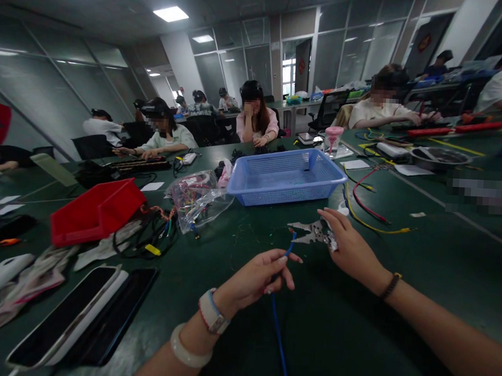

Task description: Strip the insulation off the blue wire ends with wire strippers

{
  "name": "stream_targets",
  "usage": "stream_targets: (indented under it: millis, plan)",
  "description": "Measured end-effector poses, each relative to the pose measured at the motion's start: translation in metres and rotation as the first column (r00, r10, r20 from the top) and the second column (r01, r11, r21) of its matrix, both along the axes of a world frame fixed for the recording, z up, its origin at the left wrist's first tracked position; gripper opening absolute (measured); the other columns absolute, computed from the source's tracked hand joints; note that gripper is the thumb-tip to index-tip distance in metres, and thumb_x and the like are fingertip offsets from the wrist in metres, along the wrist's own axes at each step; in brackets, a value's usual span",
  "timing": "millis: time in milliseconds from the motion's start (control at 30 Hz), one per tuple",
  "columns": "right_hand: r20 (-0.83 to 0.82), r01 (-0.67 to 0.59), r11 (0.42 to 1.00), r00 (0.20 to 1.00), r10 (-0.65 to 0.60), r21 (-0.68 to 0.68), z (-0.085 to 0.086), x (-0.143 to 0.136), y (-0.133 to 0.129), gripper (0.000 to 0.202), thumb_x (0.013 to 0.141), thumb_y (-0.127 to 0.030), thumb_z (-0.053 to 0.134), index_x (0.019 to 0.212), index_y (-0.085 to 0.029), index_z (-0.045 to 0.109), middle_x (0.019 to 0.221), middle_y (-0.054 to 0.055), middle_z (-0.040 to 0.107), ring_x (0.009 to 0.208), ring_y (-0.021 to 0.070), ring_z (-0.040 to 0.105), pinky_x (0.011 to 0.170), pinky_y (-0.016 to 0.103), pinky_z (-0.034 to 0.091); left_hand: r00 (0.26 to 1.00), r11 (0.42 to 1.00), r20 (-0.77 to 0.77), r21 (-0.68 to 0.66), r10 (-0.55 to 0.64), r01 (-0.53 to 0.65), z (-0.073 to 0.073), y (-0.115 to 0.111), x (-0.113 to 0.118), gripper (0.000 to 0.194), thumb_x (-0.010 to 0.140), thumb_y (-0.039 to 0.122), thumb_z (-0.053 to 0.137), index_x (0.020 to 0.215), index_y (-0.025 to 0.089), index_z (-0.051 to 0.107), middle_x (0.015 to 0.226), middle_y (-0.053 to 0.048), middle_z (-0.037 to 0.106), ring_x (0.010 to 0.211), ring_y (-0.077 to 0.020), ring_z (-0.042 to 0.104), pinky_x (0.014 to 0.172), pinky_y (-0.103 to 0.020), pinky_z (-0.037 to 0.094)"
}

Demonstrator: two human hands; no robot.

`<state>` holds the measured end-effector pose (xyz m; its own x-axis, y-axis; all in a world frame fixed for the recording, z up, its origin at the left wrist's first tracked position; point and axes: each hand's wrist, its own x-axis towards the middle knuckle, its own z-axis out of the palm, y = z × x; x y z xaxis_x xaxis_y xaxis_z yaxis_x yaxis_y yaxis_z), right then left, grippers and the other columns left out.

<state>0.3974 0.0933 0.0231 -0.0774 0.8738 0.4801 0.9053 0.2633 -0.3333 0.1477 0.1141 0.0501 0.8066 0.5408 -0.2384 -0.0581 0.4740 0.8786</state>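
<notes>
My left grip (263, 275) is pinching the blue wire (290, 248) above the counter (441, 243), its tip by the open jaws of the pliers (316, 233) my right grip (351, 238) is holding; I should be keeping both still

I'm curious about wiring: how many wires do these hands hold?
1: the blue wire, in the left hand, its end by the wire stripper in the right hand. Others may be hidden.

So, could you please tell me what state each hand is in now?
Left hand: closed, pinching the blue wire.
Right hand: closed, holding the metal pliers.
</notes>
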Motion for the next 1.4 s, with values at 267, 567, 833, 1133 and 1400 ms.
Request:
stream_targets:
  millis: [267,567,833,1133,1400]
  plan:
    - [0.065,-0.064,0.998,0.996,0.062,0.020,0.002,-0.004,-0.003,0.082,0.066,0.002,0.045,0.142,-0.023,0.030,0.145,0.012,0.036,0.131,0.0258,0.039,0.108,0.045,0.036,0.998,0.998,-0.024,0.016,-0.055,0.056,-0.002,-0.003,0.001,0.027,0.090,0.034,0.056,0.106,0.012,0.059,0.078,-0.005,0.069,0.038,-0.0020,0.045,0.035,-0.015,0.026]
    - [0.076,-0.107,0.992,0.991,0.112,-0.060,0.000,-0.009,-0.005,0.094,0.066,0.001,0.044,0.150,-0.026,0.009,0.154,0.013,0.020,0.140,0.0292,0.024,0.110,0.052,0.030,0.995,0.996,-0.053,0.024,-0.082,0.083,-0.005,-0.004,0.004,0.025,0.093,0.029,0.051,0.112,0.013,0.058,0.082,-0.005,0.069,0.040,-0.0020,0.052,0.035,-0.013,0.028]
    - [0.162,-0.130,0.985,0.976,0.147,-0.113,0.001,-0.013,-0.007,0.093,0.070,-0.003,0.045,0.150,-0.020,0.000,0.156,0.016,0.011,0.141,0.0295,0.022,0.110,0.048,0.032,0.994,0.993,-0.038,0.044,-0.104,0.105,-0.007,-0.004,0.005,0.023,0.094,0.029,0.049,0.109,0.014,0.058,0.082,-0.006,0.070,0.039,-0.0022,0.051,0.035,-0.013,0.026]
    - [0.445,0.051,0.998,0.894,-0.060,0.034,0.008,-0.013,-0.007,0.060,0.072,-0.003,0.045,0.131,-0.006,0.040,0.131,0.020,0.053,0.112,0.0282,0.056,0.093,0.040,0.047,0.994,0.996,-0.073,0.039,-0.079,0.082,-0.004,-0.006,0.006,0.026,0.093,0.028,0.050,0.115,0.014,0.059,0.084,-0.006,0.070,0.043,-0.0035,0.055,0.035,-0.014,0.027]
    - [0.500,0.147,0.989,0.858,-0.117,-0.023,0.020,-0.016,-0.012,0.036,0.082,-0.012,0.043,0.117,-0.013,0.052,0.114,0.014,0.063,0.073,0.0187,0.063,0.057,0.029,0.043,0.995,0.997,-0.076,0.018,-0.069,0.070,-0.006,-0.008,0.007,0.027,0.093,0.029,0.052,0.114,0.014,0.059,0.084,-0.007,0.071,0.043,-0.0040,0.056,0.036,-0.014,0.027]
